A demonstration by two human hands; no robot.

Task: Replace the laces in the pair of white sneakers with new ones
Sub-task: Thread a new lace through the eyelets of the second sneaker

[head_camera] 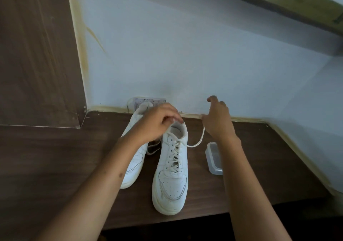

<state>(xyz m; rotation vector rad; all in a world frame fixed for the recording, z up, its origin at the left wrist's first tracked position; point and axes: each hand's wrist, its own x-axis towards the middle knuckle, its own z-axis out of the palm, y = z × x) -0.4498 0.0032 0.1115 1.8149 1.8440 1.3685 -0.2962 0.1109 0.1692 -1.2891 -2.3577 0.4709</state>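
Unlacing of the right-hand sneaker (171,168) on the desk (259,157) appears underway: left hand (157,122) curls at its collar, right hand (218,121) pinches the lace end (199,141); next, draw it free of the top eyelet.

Only one camera is recording here, worn on the person's head. It is looking forward and steeply down, from above and just behind the near edge of the desk (55,166). The wide lens is bending straight lines, so the wall (185,55) behind the desk is leaning away. Both forearms are entering from the bottom edge, and the hands are sitting near the middle of the frame, close to the camera. There is no second view sharing the scene.
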